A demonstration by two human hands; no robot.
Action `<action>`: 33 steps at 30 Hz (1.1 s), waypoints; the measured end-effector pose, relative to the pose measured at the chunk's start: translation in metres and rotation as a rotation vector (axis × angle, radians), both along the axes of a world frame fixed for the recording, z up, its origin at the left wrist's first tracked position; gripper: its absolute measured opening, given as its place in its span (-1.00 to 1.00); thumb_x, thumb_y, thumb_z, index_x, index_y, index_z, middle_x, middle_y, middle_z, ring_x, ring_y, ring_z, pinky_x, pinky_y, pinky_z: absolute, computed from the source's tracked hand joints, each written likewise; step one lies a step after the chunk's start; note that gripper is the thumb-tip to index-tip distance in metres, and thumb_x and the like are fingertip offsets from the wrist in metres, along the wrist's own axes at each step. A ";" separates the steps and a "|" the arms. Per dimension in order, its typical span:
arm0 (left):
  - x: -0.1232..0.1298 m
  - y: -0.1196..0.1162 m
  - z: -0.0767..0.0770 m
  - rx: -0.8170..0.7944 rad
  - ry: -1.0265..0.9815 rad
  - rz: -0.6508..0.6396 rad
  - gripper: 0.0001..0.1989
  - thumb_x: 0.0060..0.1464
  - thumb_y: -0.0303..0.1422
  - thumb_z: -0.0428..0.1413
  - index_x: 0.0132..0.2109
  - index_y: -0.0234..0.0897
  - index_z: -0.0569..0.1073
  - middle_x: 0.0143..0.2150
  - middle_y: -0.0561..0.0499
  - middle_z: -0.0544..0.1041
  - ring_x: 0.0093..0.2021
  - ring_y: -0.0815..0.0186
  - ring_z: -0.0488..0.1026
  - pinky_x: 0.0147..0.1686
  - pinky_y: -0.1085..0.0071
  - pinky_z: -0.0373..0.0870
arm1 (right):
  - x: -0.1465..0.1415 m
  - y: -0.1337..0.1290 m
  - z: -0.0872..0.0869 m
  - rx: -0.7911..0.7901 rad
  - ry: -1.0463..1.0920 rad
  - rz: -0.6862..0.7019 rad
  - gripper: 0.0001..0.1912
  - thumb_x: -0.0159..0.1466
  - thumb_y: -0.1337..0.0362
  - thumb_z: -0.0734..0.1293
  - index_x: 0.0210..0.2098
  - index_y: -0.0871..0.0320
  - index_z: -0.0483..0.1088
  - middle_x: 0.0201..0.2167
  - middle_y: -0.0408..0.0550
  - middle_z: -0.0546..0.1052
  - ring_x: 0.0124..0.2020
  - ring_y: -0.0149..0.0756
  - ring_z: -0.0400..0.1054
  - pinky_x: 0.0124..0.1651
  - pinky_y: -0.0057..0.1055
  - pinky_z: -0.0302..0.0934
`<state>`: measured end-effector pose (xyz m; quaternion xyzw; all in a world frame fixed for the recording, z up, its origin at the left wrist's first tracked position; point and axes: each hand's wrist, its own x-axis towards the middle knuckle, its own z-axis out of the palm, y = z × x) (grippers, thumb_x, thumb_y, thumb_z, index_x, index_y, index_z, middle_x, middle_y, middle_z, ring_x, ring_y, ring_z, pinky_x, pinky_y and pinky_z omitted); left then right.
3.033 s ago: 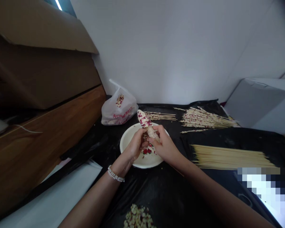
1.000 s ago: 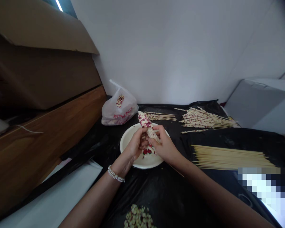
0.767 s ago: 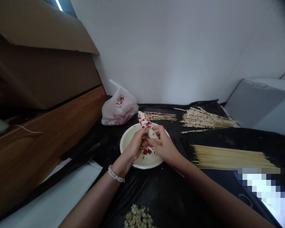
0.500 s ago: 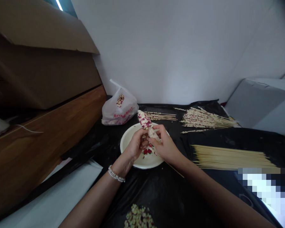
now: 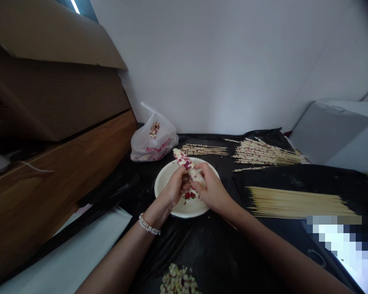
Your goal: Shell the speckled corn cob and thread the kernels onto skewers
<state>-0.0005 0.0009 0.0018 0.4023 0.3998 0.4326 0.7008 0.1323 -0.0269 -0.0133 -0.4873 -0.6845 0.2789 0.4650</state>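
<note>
On the near side of the left hand [image 5: 175,188] lies a pile of loose corn kernels [image 5: 179,281]. Over the cream basin [image 5: 160,185], the right hand [image 5: 214,190] grips the stripped near end of the corn cob [image 5: 189,165]; the left closes about its middle, fingertips hard to make out. Its long axis slants away leftward, kernelled tip beyond the left hand, toward the plastic bag [image 5: 155,143].

The premises present as an improvised indoor handwork corner; whether home or small workshop cannot be determined. Black plastic sheeting [image 5: 227,253] covers the surface beside a plain wall [image 5: 202,73]; a cardboard box [image 5: 64,94], bare sticks [image 5: 297,202], kernel-strung sticks [image 5: 257,153] and a corn cob [image 5: 187,164] support this.
</note>
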 end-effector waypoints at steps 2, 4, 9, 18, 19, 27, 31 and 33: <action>0.000 0.000 0.001 -0.003 0.001 -0.006 -0.89 -0.13 -0.38 0.04 -0.53 -0.27 0.25 -0.67 0.17 0.13 -0.71 0.55 -0.08 -0.68 0.53 -0.22 | 0.000 0.000 -0.001 -0.008 -0.002 0.002 -0.62 0.15 0.42 0.29 -0.06 0.05 0.21 -0.18 -0.04 0.45 -0.07 -0.09 0.37 0.06 -0.05 0.24; 0.000 0.000 0.002 0.014 -0.004 -0.013 -0.91 -0.21 -0.44 0.04 -0.54 -0.27 0.23 -0.68 0.20 0.09 -0.71 0.56 -0.09 -0.68 0.55 -0.20 | 0.000 0.000 -0.001 -0.016 -0.001 0.000 -0.62 0.16 0.41 0.29 -0.04 0.05 0.19 -0.20 -0.05 0.46 -0.10 -0.11 0.39 0.04 -0.06 0.26; -0.002 0.000 0.002 -0.013 -0.103 -0.020 -0.90 -0.17 -0.41 0.07 -0.52 -0.29 0.26 -0.64 0.17 0.17 -0.70 0.57 -0.05 -0.69 0.57 -0.18 | 0.000 0.002 -0.001 -0.019 0.006 -0.033 -0.63 0.19 0.38 0.30 -0.02 0.07 0.19 -0.18 -0.01 0.46 -0.11 -0.09 0.40 0.01 -0.06 0.28; -0.002 0.001 0.001 0.000 -0.174 -0.035 -0.81 0.01 -0.29 0.10 -0.43 -0.30 0.30 -0.58 0.15 0.24 -0.69 0.58 -0.03 -0.70 0.56 -0.20 | -0.001 0.002 0.001 0.032 -0.014 -0.061 -0.65 0.19 0.39 0.30 -0.04 0.07 0.23 -0.12 0.03 0.46 -0.02 -0.08 0.37 0.07 -0.06 0.25; -0.002 0.001 0.002 0.006 -0.163 -0.034 -0.81 0.02 -0.29 0.10 -0.43 -0.30 0.30 -0.59 0.15 0.23 -0.69 0.57 -0.04 -0.69 0.56 -0.20 | -0.001 0.001 0.001 0.037 -0.018 -0.060 -0.65 0.19 0.39 0.30 -0.04 0.07 0.23 -0.12 0.04 0.46 -0.02 -0.07 0.36 0.07 -0.05 0.25; -0.002 0.001 0.000 0.020 -0.097 -0.037 -0.78 -0.01 -0.26 0.09 -0.48 -0.28 0.28 -0.63 0.16 0.19 -0.69 0.56 -0.09 -0.68 0.52 -0.23 | -0.002 -0.001 -0.001 0.075 -0.056 -0.059 -0.64 0.16 0.41 0.27 -0.05 0.08 0.21 -0.04 0.10 0.41 0.04 -0.03 0.30 0.14 0.00 0.20; 0.000 0.001 -0.002 -0.012 -0.051 0.002 -0.82 -0.07 -0.31 0.07 -0.52 -0.27 0.26 -0.65 0.16 0.15 -0.70 0.55 -0.09 -0.68 0.50 -0.25 | -0.003 -0.002 -0.001 0.075 -0.073 -0.042 -0.62 0.14 0.43 0.27 -0.06 0.05 0.20 -0.06 0.06 0.40 0.02 -0.03 0.30 0.12 0.00 0.22; 0.001 0.000 -0.001 -0.008 -0.043 0.019 -0.84 -0.10 -0.35 0.06 -0.54 -0.27 0.25 -0.67 0.17 0.13 -0.70 0.55 -0.10 -0.67 0.50 -0.25 | -0.002 -0.002 0.000 0.076 -0.076 -0.030 -0.62 0.14 0.44 0.28 -0.07 0.03 0.20 -0.07 0.03 0.41 0.01 -0.04 0.31 0.11 -0.01 0.22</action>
